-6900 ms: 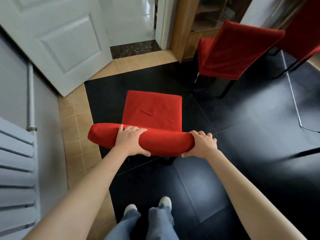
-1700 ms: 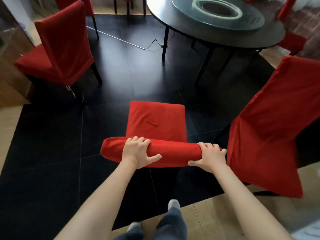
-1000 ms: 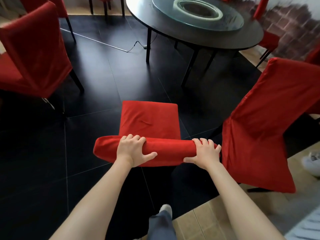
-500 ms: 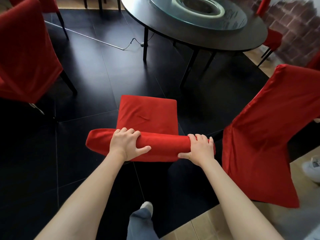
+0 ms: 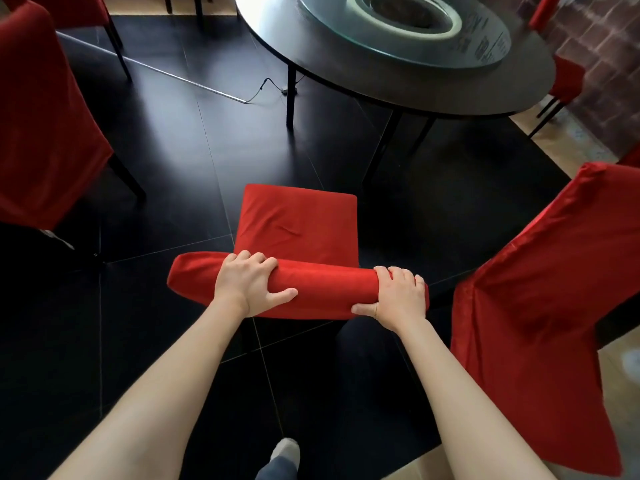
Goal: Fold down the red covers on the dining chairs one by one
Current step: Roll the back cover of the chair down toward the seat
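A dining chair with a red cover [image 5: 299, 230] stands straight in front of me, seat facing the table. Its red-covered backrest top [image 5: 325, 289] runs across the view just below the seat. My left hand [image 5: 251, 285] grips the backrest top left of its middle, fingers over the far side and thumb on the near side. My right hand [image 5: 398, 296] grips the right end the same way. The chair's legs are hidden under the seat and backrest.
A round black dining table [image 5: 398, 74] with a glass turntable [image 5: 408, 26] stands ahead. Another red-covered chair [image 5: 547, 306] is close on the right, one more [image 5: 45, 126] at the left. A cable [image 5: 194, 83] crosses the black floor. My foot [image 5: 285, 452] shows below.
I have turned with the chair from the doorway to the dining table and moved it nearer the table. Both hands have kept the same hold on the backrest top.
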